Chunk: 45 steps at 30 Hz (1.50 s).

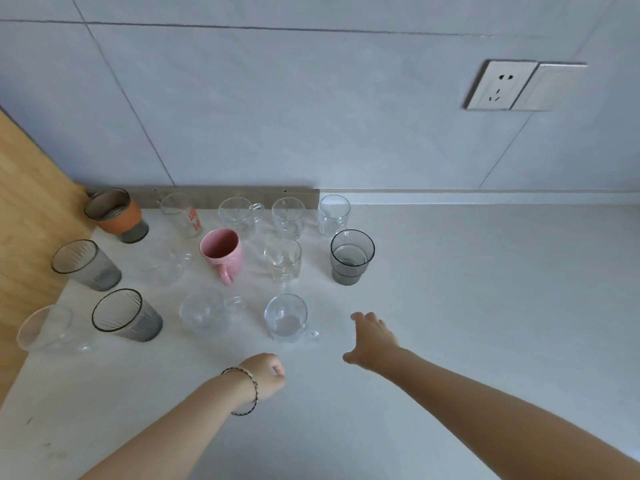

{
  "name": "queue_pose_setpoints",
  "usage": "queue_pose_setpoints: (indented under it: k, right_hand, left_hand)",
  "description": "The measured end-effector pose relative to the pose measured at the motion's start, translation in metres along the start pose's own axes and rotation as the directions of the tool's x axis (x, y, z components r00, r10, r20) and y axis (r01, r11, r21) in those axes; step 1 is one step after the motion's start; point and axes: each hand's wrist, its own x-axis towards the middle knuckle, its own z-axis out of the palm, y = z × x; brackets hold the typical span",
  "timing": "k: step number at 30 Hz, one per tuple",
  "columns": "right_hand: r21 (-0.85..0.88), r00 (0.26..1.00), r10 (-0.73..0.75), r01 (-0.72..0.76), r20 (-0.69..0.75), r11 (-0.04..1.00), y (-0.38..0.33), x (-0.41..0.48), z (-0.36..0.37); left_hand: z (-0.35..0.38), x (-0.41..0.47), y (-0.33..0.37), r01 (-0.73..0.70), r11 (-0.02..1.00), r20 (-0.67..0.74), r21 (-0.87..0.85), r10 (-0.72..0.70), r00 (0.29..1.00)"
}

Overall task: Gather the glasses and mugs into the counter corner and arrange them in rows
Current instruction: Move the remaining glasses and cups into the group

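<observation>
Several glasses and mugs stand in rough rows in the counter corner. A pink mug [221, 251] is in the middle, a grey glass with an orange sleeve [116, 214] at the back left, and a smoky tumbler [351, 256] on the right. Two ribbed grey glasses [86, 265] [126, 315] stand at the left. Clear mugs fill the rest; the nearest clear mug [286, 317] is front right. My right hand [372, 337] hovers just right of that mug, fingers apart, holding nothing. My left hand [266, 374], wearing a bracelet, is curled closed and empty in front of the group.
A wooden panel [31, 216] bounds the counter on the left. The tiled wall behind carries a socket and switch plate [523, 85]. White counter [485, 289] stretches to the right and toward me. A clear cup with a pale rim [45, 329] stands at the far left.
</observation>
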Motion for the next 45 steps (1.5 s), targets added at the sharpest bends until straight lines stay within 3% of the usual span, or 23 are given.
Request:
queue_pose_setpoints:
  k: [4, 12, 23, 27, 34, 41, 45]
  right_hand:
    - [0.047, 0.980, 0.185, -0.188, 0.069, 0.981, 0.100, -0.018, -0.026]
    - [0.173, 0.929, 0.355, -0.369, 0.107, 0.913, 0.304, -0.075, -0.077]
    - [0.261, 0.876, 0.478, -0.477, 0.065, 0.839, 0.586, -0.116, -0.147]
    - [0.292, 0.859, 0.512, -0.481, -0.034, 0.827, 0.662, -0.111, -0.188]
    - [0.438, 0.752, 0.564, -0.403, -0.343, 0.804, 0.747, -0.075, -0.266]
    - [0.388, 0.792, 0.555, -0.442, -0.255, 0.809, 0.775, -0.028, -0.263]
    - [0.437, 0.734, 0.588, -0.430, -0.340, 0.790, 0.778, -0.018, -0.254]
  left_hand:
    - [0.013, 0.019, 0.065, -0.107, 0.988, 0.045, 0.108, 0.103, 0.994]
    - [0.074, 0.051, 0.236, -0.264, 0.937, 0.149, 0.228, 0.234, 0.961]
    - [0.187, 0.077, 0.502, -0.349, 0.873, 0.171, 0.341, 0.307, 0.936]
    - [0.208, 0.085, 0.573, -0.349, 0.877, 0.165, 0.331, 0.311, 0.936]
    - [0.220, 0.111, 0.630, -0.265, 0.891, 0.125, 0.368, 0.236, 0.964]
    - [0.227, 0.122, 0.647, -0.241, 0.902, 0.129, 0.358, 0.208, 0.970]
    - [0.227, 0.120, 0.629, -0.199, 0.921, 0.136, 0.334, 0.162, 0.977]
